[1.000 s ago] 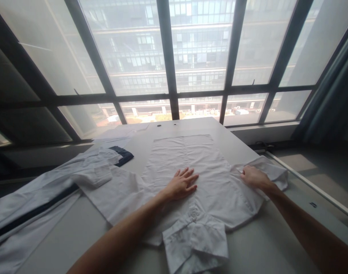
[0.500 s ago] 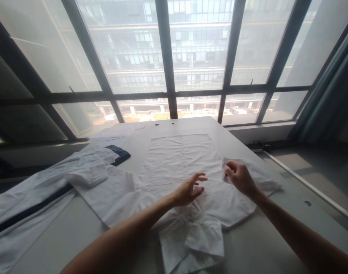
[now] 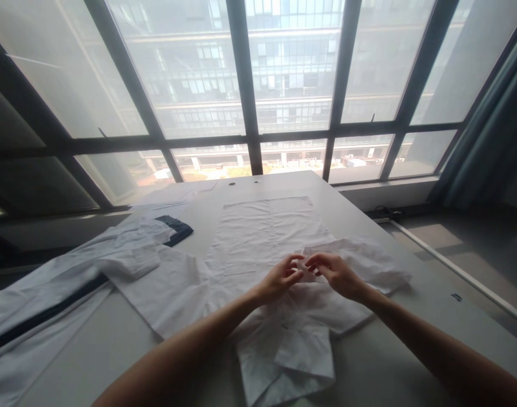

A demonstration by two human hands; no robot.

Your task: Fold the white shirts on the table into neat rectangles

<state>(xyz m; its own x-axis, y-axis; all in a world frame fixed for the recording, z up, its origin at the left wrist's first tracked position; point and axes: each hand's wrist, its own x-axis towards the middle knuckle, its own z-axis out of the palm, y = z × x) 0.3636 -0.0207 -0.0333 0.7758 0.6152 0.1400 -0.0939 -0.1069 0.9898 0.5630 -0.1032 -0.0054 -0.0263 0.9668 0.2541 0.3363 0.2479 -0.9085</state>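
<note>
Pinching one white shirt [image 3: 266, 237] is the right hand [image 3: 337, 275]; whether the left hand [image 3: 278, 280] grips it, I cannot tell. The shirt lies short of the far edge of the table [image 3: 335, 212], beside one garment heap [image 3: 78, 265].

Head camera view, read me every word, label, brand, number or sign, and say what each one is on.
No readable text anywhere.
Wrinkled white cloth garment: none legible.
Small dark mark at right: too small to make out.
Pale glass-fronted building outside: too washed out to read any lettering.
</note>
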